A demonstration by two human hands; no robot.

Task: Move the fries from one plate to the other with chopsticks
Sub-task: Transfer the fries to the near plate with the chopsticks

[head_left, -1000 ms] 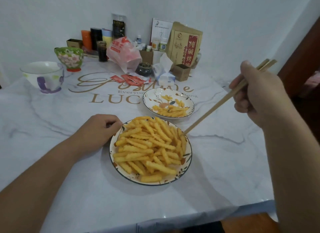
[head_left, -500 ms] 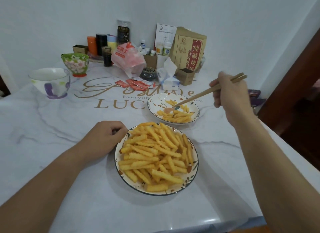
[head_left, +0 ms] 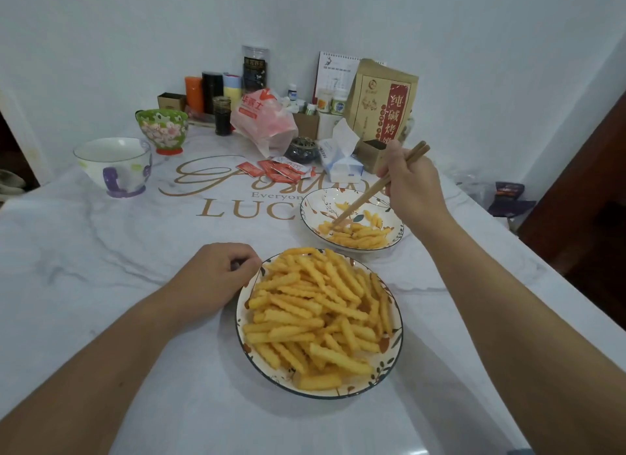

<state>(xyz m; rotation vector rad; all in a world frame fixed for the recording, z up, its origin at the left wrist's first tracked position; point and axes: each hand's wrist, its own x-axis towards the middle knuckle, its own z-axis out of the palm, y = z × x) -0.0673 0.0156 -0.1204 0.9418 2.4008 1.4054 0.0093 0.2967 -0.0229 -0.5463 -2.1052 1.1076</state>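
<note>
A near plate (head_left: 242, 332) with a dark rim is heaped with crinkle-cut fries (head_left: 315, 315). Behind it to the right sits a far plate (head_left: 313, 202) holding a small pile of fries (head_left: 359, 232). My right hand (head_left: 411, 183) is above the far plate's right side and grips wooden chopsticks (head_left: 364, 197). Their tips point down-left into the small pile of fries. My left hand (head_left: 211, 280) rests on the table with fingers curled, touching the near plate's left rim and holding nothing.
A white marble-look table with gold lettering (head_left: 220, 180). At the back stand a white mug (head_left: 113, 165), a green floral bowl (head_left: 162, 129), red sauce packets (head_left: 277, 170), a tissue box (head_left: 340, 163), a pink bag (head_left: 264, 120), a brown paper bag (head_left: 382, 98) and bottles. The table edge runs along the right.
My right hand has carried the chopsticks from the near plate's right edge over to the far plate and lowered their tips into its fries. The left hand has stayed put.
</note>
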